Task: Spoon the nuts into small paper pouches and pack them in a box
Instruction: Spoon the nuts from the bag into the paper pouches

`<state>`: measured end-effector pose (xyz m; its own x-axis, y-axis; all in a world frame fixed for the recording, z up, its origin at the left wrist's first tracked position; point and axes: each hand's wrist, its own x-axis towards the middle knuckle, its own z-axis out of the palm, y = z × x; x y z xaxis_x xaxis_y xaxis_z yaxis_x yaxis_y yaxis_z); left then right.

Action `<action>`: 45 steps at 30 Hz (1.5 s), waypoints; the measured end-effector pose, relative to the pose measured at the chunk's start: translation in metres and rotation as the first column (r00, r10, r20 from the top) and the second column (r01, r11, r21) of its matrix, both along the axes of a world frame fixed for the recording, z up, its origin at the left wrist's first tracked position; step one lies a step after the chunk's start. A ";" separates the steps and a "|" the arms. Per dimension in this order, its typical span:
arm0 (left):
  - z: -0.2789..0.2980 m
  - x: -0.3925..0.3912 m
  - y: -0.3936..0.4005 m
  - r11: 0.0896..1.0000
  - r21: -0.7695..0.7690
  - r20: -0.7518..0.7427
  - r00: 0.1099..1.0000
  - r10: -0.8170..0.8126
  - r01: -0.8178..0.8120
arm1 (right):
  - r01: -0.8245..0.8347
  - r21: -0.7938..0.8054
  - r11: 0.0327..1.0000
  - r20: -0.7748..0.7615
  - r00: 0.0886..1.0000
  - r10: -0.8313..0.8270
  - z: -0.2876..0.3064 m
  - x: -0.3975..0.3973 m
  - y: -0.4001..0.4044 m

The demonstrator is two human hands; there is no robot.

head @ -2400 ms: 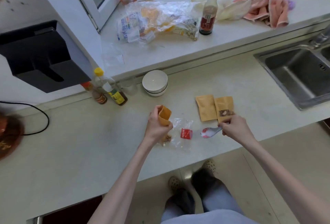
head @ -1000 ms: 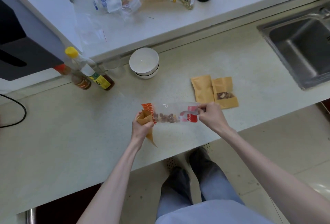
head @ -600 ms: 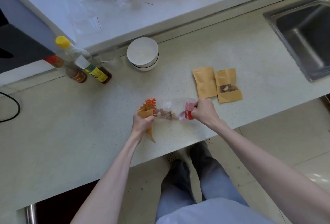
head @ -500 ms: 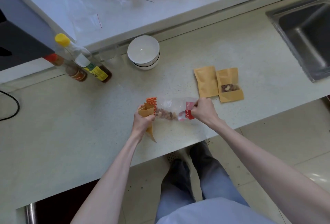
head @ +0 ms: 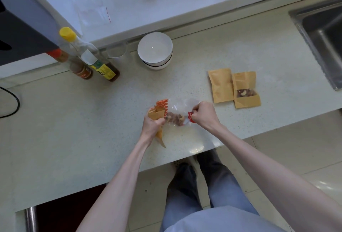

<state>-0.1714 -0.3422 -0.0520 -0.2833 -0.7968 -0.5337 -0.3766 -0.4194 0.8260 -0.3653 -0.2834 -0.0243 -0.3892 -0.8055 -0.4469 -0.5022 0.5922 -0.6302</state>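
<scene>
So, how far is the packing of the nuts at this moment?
Done: two pouches lie on the counter, one showing nuts through its window. In hand: the left hand grips an open pouch, and the right hand holds the clear nut bag against it. Left: boxing; no box is visible.

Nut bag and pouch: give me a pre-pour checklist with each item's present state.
1. Left hand holds the open paper pouch: ok.
2. Right hand pinches the far end of the clear nut bag: ok.
3. Nuts gathered toward the pouch end: ok.
4. Bag mouth inside the pouch opening: cannot tell.
5. Packing box in view: not ok.
6. Two earlier pouches lie clear of the hands, apart on the counter: ok.
</scene>
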 end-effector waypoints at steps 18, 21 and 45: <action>0.001 0.002 -0.001 0.997 0.061 -0.021 0.998 0.055 -0.054 | 0.314 0.086 0.945 0.329 0.887 -0.325 -0.047 0.016 0.009; 0.000 0.003 -0.001 0.995 0.066 -0.020 0.997 0.071 -0.070 | 0.383 0.090 0.919 0.399 0.832 -0.385 -0.054 0.015 0.014; -0.006 0.002 -0.008 0.992 0.067 0.021 0.994 0.110 -0.111 | 0.494 0.021 0.869 0.496 0.750 -0.439 -0.034 -0.025 0.064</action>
